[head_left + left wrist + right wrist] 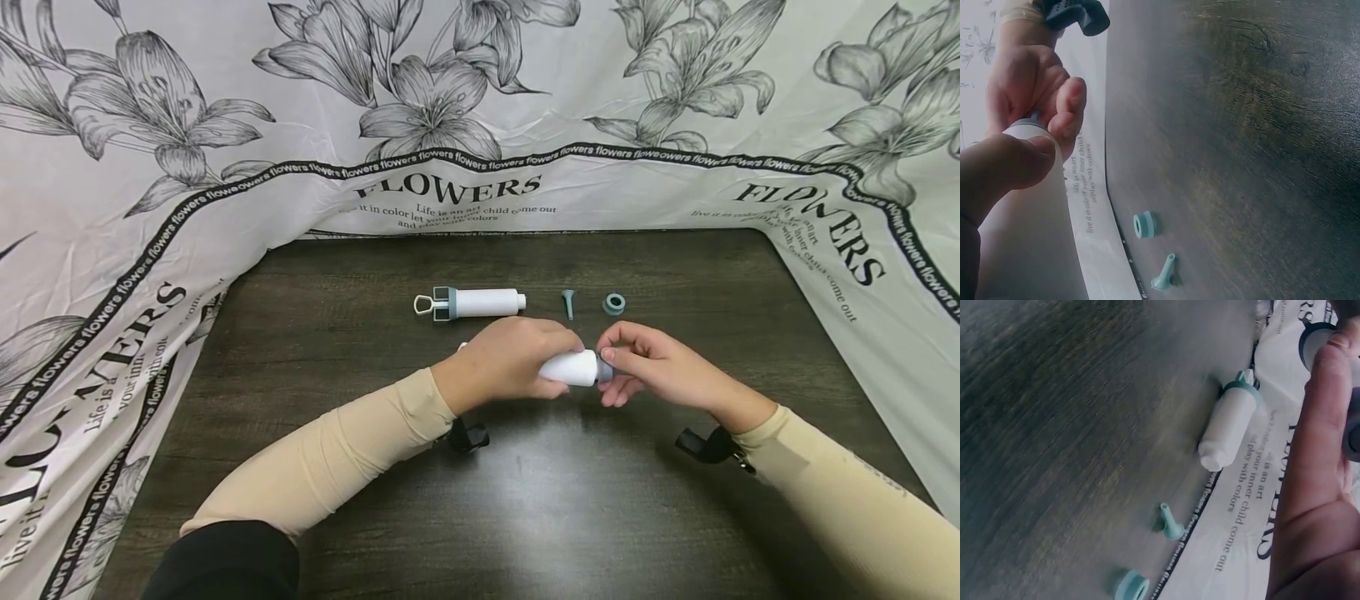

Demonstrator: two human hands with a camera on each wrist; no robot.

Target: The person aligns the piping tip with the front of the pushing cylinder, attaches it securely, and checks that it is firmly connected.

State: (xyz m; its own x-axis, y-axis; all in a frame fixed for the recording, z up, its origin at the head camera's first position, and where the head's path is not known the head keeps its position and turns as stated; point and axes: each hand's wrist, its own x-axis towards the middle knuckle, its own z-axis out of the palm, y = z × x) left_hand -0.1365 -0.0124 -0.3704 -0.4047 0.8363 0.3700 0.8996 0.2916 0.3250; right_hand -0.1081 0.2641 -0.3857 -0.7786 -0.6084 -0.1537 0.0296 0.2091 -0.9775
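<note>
My left hand (510, 358) grips a white plastic tube (572, 368) that lies level above the table, its end pointing right. A grey-blue collar or nozzle ring (604, 371) sits at that end, and the right hand (663, 371) pinches it between thumb and fingers. In the left wrist view the left thumb (1022, 162) lies along the tube near the collar. A small pale piece shows behind the left hand; the rest of that end is hidden. Right fingers (1319, 431) fill the edge of the right wrist view.
Behind the hands lies a white syringe-like press (487, 302) with a teal collar and a white loop handle. To its right are a small teal funnel-shaped nozzle (568, 304) and a teal ring (613, 304). A flower-printed cloth (480, 192) borders the dark wooden table (525, 517).
</note>
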